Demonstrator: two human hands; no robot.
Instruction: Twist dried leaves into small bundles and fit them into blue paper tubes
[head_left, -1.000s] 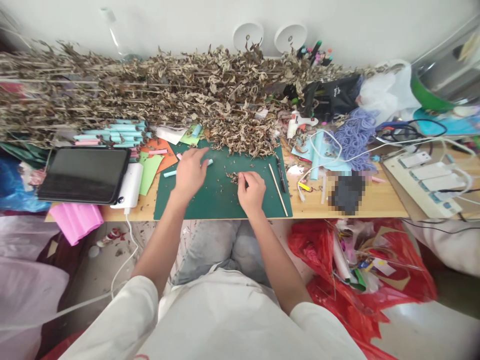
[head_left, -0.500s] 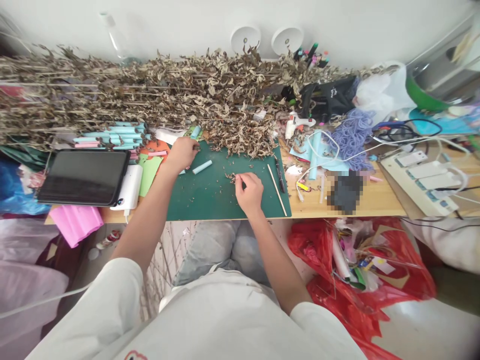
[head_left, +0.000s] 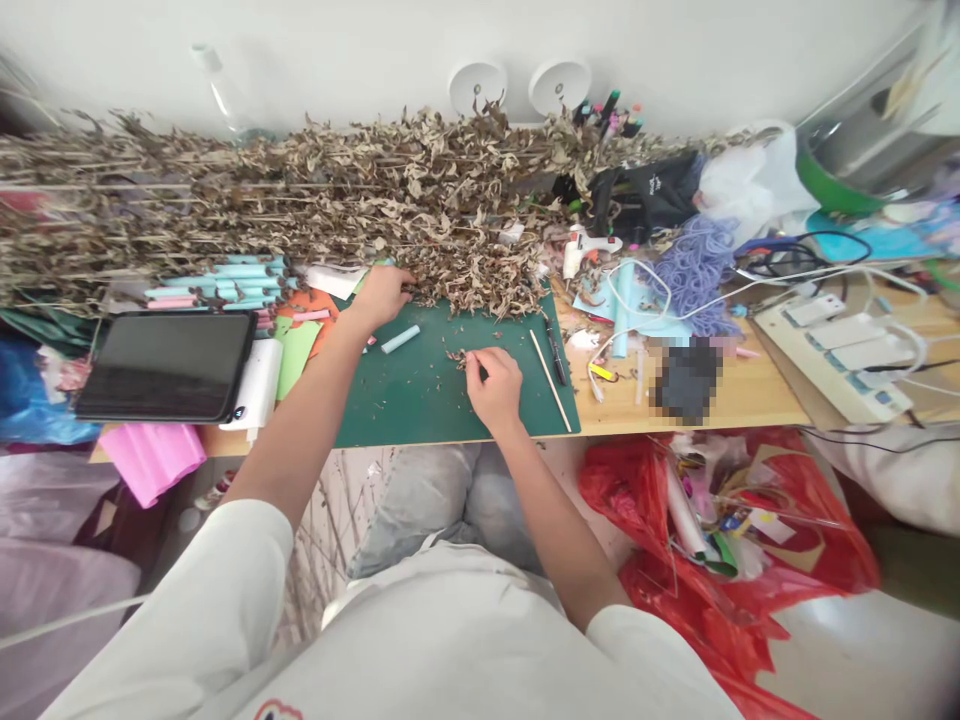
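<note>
Pinching leaf bits (head_left: 456,356): one right hand (head_left: 495,386), near one stick (head_left: 550,380), one pen (head_left: 555,352).

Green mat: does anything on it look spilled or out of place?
Yes: leaf crumbs lie scattered across the green mat, including beside the right hand. They look spilled, perhaps from the dried leaves heaped at its far edge.

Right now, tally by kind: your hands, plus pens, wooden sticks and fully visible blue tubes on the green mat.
Hands (left hand, right hand): 2
Pen: 1
Wooden stick: 1
Blue tube: 1
Total: 5
</note>
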